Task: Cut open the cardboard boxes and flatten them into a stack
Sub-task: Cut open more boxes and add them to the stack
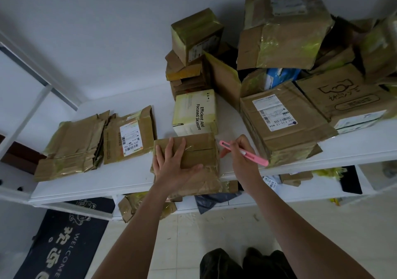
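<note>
A small taped brown cardboard box (199,149) lies on the white table (120,177) near its front edge. My left hand (171,164) presses flat on the box's top, fingers spread. My right hand (241,156) sits just right of the box, holding a pink utility knife (247,153) with its tip pointing at the box's right edge. Two flattened boxes (96,143) lie side by side on the table's left part.
A white skincare box (194,112) stands just behind the brown box. A tall pile of taped cardboard boxes (283,63) fills the table's back right. Cardboard scraps and bags lie under the table (137,207). A dark welcome mat (64,242) covers the floor at left.
</note>
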Available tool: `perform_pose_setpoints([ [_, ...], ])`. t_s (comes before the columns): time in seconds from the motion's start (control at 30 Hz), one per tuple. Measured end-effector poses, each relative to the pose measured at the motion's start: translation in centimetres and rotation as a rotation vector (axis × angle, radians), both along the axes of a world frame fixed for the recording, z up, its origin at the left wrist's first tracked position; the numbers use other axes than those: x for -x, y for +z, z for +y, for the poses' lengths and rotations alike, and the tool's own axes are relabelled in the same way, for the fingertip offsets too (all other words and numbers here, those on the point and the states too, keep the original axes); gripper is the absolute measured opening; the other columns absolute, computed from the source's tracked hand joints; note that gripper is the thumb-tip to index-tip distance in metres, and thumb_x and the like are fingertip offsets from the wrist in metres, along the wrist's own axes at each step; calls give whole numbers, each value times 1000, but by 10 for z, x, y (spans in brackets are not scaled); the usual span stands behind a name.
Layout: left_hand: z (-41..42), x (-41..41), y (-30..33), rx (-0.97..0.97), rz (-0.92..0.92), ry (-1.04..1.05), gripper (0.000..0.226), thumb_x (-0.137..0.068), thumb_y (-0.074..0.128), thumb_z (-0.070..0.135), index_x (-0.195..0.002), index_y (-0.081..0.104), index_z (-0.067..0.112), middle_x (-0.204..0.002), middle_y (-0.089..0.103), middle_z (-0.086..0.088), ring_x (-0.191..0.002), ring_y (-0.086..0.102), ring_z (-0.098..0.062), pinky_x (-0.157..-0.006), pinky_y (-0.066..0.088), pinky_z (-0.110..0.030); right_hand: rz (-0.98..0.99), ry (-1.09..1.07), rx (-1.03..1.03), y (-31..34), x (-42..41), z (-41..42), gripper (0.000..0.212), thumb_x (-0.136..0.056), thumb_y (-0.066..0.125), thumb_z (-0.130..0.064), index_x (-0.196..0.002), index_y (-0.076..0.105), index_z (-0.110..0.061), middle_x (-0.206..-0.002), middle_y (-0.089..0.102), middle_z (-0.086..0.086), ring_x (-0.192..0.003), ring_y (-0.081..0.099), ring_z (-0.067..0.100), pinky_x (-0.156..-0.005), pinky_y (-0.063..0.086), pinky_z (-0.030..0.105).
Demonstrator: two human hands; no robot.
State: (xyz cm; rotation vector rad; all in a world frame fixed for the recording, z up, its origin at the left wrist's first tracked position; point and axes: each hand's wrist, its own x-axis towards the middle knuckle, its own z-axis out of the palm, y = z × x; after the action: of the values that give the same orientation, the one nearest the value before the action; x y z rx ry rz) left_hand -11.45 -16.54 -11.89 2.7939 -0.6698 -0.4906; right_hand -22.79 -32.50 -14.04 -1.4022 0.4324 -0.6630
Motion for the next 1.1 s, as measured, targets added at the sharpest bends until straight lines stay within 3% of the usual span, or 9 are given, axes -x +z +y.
perform_pose_setpoints([
  [0.17, 0, 0, -1, -34, -20, -20, 97, -78, 49, 78, -153, -3, 46, -162, -22, 11, -146, -29, -27, -119, -10, -50, 71, 52, 28, -10, 10, 0, 20, -104, 41, -10, -84, 45, -8, -70, 68, 9, -61, 61, 2, -61, 46, 12],
  [0.33, 1, 0, -2, -35, -12, -20, 98, -78, 50, 78, -153, -4, 46, -161, -23, 13, -145, -30, -26, -118, -10, -49, 62, 76, 31, -10, 22, 4, 19, -104, 41, -13, -85, 44, -9, -73, 68, 8, -48, 52, 2, -49, 37, 10],
  [0.4, 2, 0, -4, -34, -12, -20, 98, -78, 50, 79, -153, -5, 47, -160, -23, 13, -145, -30, -26, -118, -10, -49, 63, 86, 26, -8, 27, 5, 20, -104, 42, -14, -84, 44, -13, -70, 68, 3, -51, 55, 9, -54, 40, 16],
  [0.5, 2, -3, -4, -24, -6, -19, 98, -78, 50, 79, -153, -4, 47, -161, -22, 13, -145, -30, -26, -119, -10, -49, 72, 127, 47, -10, 39, 8, 19, -102, 42, -15, -83, 44, -16, -70, 68, 4, -63, 62, 0, -67, 46, 12],
  [0.57, 1, -4, -4, -25, 8, -13, 98, -77, 50, 79, -153, -4, 47, -161, -22, 14, -145, -30, -26, -118, -10, -50, 105, 171, 43, -11, 46, 7, 20, -102, 43, -12, -82, 44, -15, -70, 69, 2, -65, 64, 10, -67, 46, 13],
  [0.77, -1, -12, 16, 39, 97, 20, 90, -78, 60, 73, -152, 14, 49, -161, -7, 16, -149, -14, -25, -118, 2, -53, 28, -38, 44, 5, 41, -12, 20, -100, 42, 2, -80, 46, 0, -66, 67, 19, -75, 68, 1, -70, 44, 7],
  [0.9, 5, -8, 24, 105, -50, 244, 91, -76, 66, 69, -150, 21, 40, -160, 1, 0, -146, 6, -34, -115, 14, -54, 23, -25, 126, 18, 16, -18, 15, -102, 45, -14, -90, 49, -6, -85, 68, 16, -45, 49, -3, -43, 36, 9],
  [1.0, 3, 10, 22, 77, -78, 523, 117, -67, 63, 80, -153, 8, 23, -157, 4, -10, -140, 16, -41, -110, 25, -55, 90, 77, 192, 27, -18, -20, 16, -103, 44, -20, -99, 46, -4, -90, 69, 13, -55, 59, -5, -47, 42, 9],
  [1.1, 2, 19, 20, 232, 6, 610, 123, -68, 72, 70, -153, 0, 18, -149, 6, -11, -129, 34, -44, -103, 38, -53, 157, 126, 266, 31, -43, -17, 17, -103, 45, -24, -99, 47, -8, -94, 70, 8, -80, 67, 10, -63, 52, 22],
])
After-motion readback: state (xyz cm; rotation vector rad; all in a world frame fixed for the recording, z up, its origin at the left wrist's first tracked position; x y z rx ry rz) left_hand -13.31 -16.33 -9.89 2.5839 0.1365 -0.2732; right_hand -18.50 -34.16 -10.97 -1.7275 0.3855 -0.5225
